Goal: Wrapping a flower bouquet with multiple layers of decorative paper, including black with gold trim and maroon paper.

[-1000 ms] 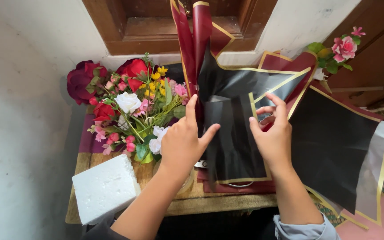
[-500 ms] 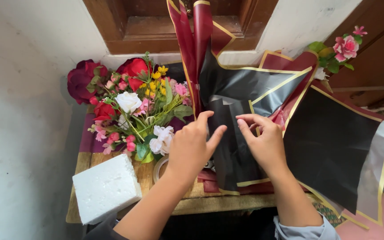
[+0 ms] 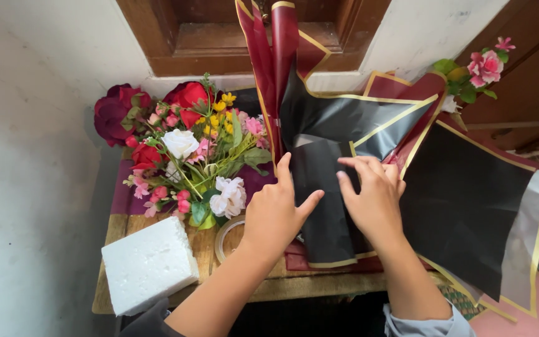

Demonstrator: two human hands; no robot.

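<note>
Both hands, left hand (image 3: 276, 215) and right hand (image 3: 372, 200), are pressing open-fingered on the black wrapping sheet (image 3: 325, 206) at frame centre (mid-fold, I'd say), needing a firm crease.

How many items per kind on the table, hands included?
Hands: 2, left hand and right hand, both on the black wrapping sheet
Foam block: 1
Tape roll: 1, partly hidden
Flower bunch: 1
Wrapping sheets, black and maroon: overlapping, cannot count
Total: 5 plus the sheets
</note>
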